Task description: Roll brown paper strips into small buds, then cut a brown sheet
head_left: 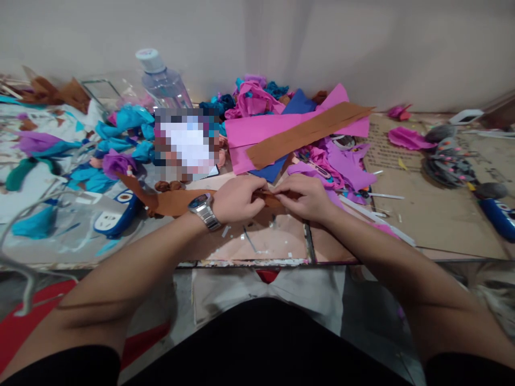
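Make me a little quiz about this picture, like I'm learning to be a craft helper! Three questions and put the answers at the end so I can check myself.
1. True or false: the left hand and the right hand both have fingers on the brown strip.
2. Where is the watch?
a) on the left wrist
b) on the right wrist
c) lying on the table
3. Fill in the blank: the bottle has a ____ cap.

Key: 1. True. 2. a. 3. White.
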The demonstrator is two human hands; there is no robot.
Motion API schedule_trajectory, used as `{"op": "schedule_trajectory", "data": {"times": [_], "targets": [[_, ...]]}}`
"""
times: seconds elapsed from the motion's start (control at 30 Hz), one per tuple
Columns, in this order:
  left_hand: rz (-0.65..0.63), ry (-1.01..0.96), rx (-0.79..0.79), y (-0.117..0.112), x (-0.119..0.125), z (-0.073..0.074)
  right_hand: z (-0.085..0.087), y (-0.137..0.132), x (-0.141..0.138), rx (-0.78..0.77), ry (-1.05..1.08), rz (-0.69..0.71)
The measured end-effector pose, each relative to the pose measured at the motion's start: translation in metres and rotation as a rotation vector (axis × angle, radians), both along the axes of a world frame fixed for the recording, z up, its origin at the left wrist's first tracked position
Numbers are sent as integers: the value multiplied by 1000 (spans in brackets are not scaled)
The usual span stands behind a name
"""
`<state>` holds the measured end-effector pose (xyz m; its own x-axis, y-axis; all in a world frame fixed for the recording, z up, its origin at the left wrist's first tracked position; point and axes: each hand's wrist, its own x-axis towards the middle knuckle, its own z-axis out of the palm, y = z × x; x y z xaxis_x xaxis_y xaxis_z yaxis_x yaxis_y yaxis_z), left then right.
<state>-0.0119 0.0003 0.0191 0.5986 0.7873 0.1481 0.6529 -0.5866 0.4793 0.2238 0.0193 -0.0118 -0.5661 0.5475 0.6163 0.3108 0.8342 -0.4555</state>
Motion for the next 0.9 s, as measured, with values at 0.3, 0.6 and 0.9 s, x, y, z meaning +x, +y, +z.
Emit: {"op": "schedule_trajectory", "data": {"times": [0.3,0.6,0.9], "targets": [[-45,-57,1,0,2,-1,3,-2,-2,11,5,15],[-18,-78,-41,2,2,-5,2,-4,-1,-55,-29,-30],[-25,-132,-60,2,2,-7,2,-3,-2,-14,-18,-35]]}}
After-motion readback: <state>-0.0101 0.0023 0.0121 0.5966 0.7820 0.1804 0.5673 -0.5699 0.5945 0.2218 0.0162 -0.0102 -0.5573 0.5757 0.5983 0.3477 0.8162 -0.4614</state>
